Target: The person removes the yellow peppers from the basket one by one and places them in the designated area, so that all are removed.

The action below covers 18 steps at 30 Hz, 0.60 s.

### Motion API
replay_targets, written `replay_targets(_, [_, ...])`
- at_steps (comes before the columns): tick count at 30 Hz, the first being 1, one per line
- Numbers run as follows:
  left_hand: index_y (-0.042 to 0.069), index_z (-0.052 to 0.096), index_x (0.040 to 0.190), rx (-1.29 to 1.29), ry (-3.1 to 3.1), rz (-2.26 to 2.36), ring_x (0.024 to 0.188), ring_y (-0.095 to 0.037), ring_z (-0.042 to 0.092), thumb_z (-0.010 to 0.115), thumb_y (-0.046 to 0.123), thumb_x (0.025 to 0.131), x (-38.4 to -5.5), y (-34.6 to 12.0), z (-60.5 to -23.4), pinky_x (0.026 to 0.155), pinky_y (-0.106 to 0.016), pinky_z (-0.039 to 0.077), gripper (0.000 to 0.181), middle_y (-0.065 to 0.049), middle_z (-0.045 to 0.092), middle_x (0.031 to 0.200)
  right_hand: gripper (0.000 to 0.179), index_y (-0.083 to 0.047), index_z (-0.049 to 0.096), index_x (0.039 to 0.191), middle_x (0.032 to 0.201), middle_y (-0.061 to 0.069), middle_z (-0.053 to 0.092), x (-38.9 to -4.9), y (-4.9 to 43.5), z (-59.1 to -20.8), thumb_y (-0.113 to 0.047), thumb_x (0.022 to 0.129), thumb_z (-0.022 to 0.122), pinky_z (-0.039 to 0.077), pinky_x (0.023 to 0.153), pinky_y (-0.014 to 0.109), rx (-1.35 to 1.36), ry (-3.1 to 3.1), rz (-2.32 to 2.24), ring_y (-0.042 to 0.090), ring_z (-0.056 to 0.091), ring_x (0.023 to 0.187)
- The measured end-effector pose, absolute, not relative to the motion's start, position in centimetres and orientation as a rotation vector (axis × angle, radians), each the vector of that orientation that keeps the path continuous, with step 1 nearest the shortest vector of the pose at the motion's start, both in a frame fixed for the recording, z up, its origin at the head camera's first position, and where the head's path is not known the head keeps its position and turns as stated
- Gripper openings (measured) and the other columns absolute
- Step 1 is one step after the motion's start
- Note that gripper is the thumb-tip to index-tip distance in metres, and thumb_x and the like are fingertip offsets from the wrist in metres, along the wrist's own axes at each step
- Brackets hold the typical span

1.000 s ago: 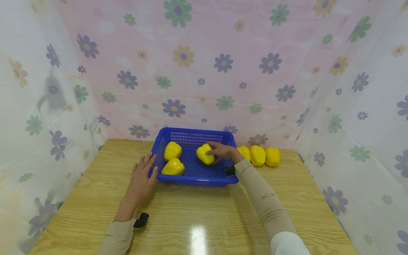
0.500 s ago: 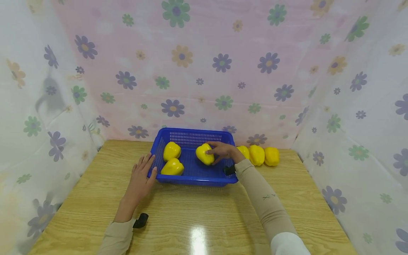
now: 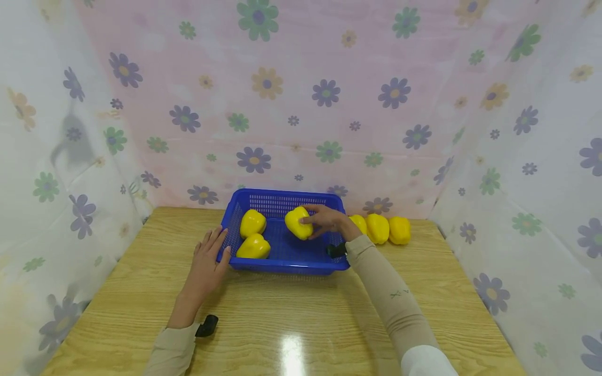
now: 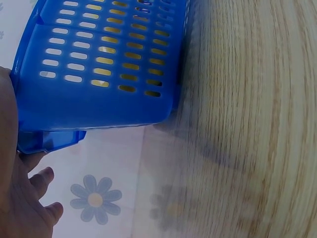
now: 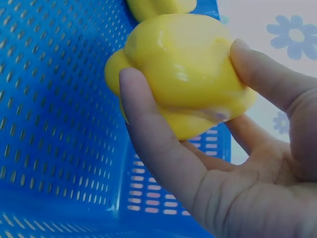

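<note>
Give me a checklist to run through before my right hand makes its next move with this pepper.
1. Right hand gripping the yellow pepper: ok.
2. Left hand at the left rim of the blue basket: ok.
3. Basket upright on the table: ok.
4. Held pepper apart from the two peppers inside: ok, a gap shows.
5. Held pepper's underside off the basket: cannot tell.
6. Every pepper inside: not ok; three peppers sit outside, at right.

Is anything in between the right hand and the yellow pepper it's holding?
Nothing visible: the right hand touches the yellow pepper directly. Two other peppers in the blue basket lie off to the left, out of the way.
</note>
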<state>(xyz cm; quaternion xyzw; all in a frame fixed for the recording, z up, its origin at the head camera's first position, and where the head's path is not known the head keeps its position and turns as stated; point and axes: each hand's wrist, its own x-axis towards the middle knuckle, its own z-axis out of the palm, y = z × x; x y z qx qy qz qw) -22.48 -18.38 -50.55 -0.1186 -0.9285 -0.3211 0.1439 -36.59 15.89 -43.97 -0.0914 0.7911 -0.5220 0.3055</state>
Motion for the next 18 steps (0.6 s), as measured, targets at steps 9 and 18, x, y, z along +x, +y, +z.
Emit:
replay_targets(9, [0.002,0.037,0.157,-0.346,-2.67,-0.941,0.153,-0.048,0.016,0.048,0.024,0.107,-22.6,-18.5,-50.7,0.117,-0.074,0.011,0.056,-0.02,0.028,0.165,0.068,-0.015,0.03,0.161,0.144,0.024,0.048,-35.6,15.3,-42.6,-0.015,0.102,0.063,0.054,0.096,0.057,-0.234,2.093,-1.431,0.044,0.061,0.122])
replay_targets(18, [0.002,0.038,0.156,-0.345,-2.668,-0.945,0.153,-0.049,0.017,0.048,0.024,0.106,-22.6,-18.5,-50.7,0.117,-0.074,0.012,0.056,-0.021,0.029,0.165,0.072,-0.016,0.025,0.163,0.147,0.024,0.046,-34.8,15.0,-41.8,-0.017,0.102,0.063,0.051,0.099,0.059,-0.214,2.039,-1.5,0.043,0.061,0.124])
